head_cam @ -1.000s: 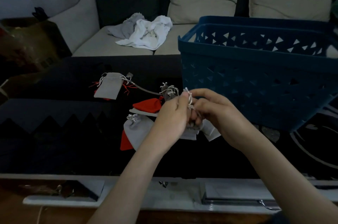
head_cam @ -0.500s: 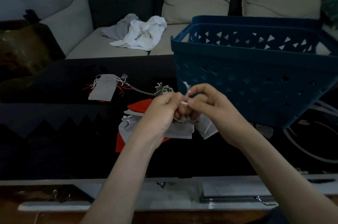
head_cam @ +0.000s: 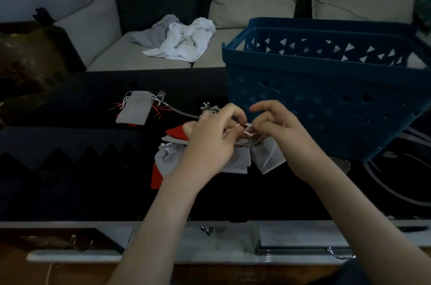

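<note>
My left hand point(head_cam: 210, 142) and my right hand point(head_cam: 282, 138) meet over the dark table. Both pinch the white drawstring point(head_cam: 247, 127) of a small grey pouch point(head_cam: 268, 156) that hangs just below my fingers. Under my left hand lies a pile of small pouches: a grey one point(head_cam: 165, 161) with a knotted string, a red one point(head_cam: 177, 132), another red one point(head_cam: 155, 177) peeking out at the bottom. One more grey pouch point(head_cam: 136, 111) lies apart to the left on red strings.
A large blue plastic basket point(head_cam: 326, 98) with triangular holes stands right behind my right hand. A sofa point(head_cam: 116, 56) with crumpled white and grey cloths point(head_cam: 184, 40) runs along the back. The table's pale front edge point(head_cam: 70, 224) crosses the bottom.
Both hands have sunk slightly toward the table with the pouch. My fingers have shifted along the drawstring, and the string between them now lies nearly level.
</note>
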Demonstrator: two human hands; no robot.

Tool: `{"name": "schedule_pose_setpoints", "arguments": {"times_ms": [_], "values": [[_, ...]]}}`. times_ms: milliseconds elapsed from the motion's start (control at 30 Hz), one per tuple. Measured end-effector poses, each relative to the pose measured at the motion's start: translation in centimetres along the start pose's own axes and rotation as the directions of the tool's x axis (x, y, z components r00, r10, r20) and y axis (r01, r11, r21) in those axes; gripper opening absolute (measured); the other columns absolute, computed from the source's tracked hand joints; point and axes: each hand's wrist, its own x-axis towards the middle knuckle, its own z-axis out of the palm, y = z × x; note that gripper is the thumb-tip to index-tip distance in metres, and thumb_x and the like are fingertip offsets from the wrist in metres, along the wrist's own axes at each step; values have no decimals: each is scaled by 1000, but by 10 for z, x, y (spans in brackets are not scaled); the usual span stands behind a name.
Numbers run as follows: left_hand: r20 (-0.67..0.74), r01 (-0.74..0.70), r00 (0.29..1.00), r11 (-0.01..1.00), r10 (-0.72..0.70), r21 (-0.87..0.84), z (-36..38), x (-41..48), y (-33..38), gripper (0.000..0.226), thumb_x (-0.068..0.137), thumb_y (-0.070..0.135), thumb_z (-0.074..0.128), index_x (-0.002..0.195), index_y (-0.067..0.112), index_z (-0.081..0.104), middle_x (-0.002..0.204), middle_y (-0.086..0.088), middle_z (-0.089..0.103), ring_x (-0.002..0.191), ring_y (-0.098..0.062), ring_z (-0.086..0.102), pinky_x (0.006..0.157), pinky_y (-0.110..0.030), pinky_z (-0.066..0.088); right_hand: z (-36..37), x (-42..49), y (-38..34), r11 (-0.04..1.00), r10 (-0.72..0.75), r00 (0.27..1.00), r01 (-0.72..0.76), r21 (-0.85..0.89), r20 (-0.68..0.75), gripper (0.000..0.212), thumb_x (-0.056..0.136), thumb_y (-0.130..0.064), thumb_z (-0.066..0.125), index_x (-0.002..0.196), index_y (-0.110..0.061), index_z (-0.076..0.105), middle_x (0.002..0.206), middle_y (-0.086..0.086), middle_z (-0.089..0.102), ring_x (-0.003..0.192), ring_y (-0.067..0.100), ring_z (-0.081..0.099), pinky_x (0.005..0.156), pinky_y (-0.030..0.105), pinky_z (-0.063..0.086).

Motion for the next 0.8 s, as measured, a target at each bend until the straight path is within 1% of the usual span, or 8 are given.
{"name": "schedule_pose_setpoints", "arguments": {"times_ms": [133, 233, 333, 400, 467, 567, 667, 800], "values": [[-182, -74, 973, 940, 141, 332, 9, -2, 0, 26, 91, 25, 60, 114, 34, 54, 82, 13, 63, 85, -5, 38, 75, -25, 14, 3, 0, -1, 1000, -12, 998, 11, -20, -66, 13, 94, -16, 51, 103, -14, 61, 86, 9, 55, 83, 14, 56, 76, 25, 44], [-329, -75, 902, 851, 280, 520, 14, 0, -4, 18, 74, 14, 79, 86, 20, 68, 60, 8, 41, 69, -9, 18, 67, -27, 22, 6, 0, -2, 999, -13, 999, 11, -49, -47, 14, 95, -18, 50, 100, -15, 63, 84, 1, 57, 74, 4, 55, 67, 13, 43], [-304, -110, 875, 765, 377, 634, 15, 5, -11, 11, 83, 21, 65, 73, 16, 65, 50, 3, 49, 59, -21, 44, 64, -30, 23, 8, 0, 0, 999, 26, 999, -27, -46, -38, 19, 96, -11, 45, 100, -17, 62, 77, 1, 59, 66, 4, 54, 61, 14, 43], [-268, -115, 890, 751, 368, 650, 13, 6, -13, 17, 86, 27, 55, 78, 16, 64, 54, 3, 55, 62, -23, 50, 66, -31, 23, 9, 3, 2, 996, 22, 999, -25, -80, -31, 26, 97, -6, 40, 103, -21, 61, 76, 3, 64, 63, 6, 57, 62, 20, 45], [-256, -139, 887, 752, 384, 645, 13, 7, -14, 11, 86, 24, 60, 80, 17, 64, 62, 2, 58, 65, -23, 51, 66, -31, 23, 10, 4, 4, 993, 4, 1000, -1, -122, 24, 30, 97, -4, 42, 111, -24, 59, 80, 4, 69, 64, 8, 61, 62, 23, 47], [-275, -178, 880, 807, 386, 563, 13, 7, -12, 20, 91, 29, 51, 79, 18, 63, 66, 4, 57, 67, -18, 50, 69, -29, 22, 13, 3, 4, 997, 41, 993, -33, -75, 107, 26, 97, -4, 46, 110, -21, 61, 81, 3, 68, 63, 10, 61, 57, 21, 48], [-297, -209, 893, 896, 338, 393, 11, 8, -10, 25, 90, 33, 44, 79, 21, 63, 68, 9, 61, 68, -11, 50, 72, -26, 19, 15, 2, 3, 990, 40, 998, -32, -137, 56, 16, 97, -10, 49, 94, -13, 65, 75, 4, 64, 64, 12, 58, 62, 25, 50], [-289, -246, 896, 919, 336, 308, 13, 8, -15, 29, 90, 36, 42, 83, 23, 67, 71, 10, 64, 69, -7, 51, 78, -24, 22, 13, 3, 8, 974, 53, 997, -66, -215, -64, 19, 96, -19, 49, 84, -14, 61, 76, 2, 61, 74, 16, 58, 77, 43, 51]]}}
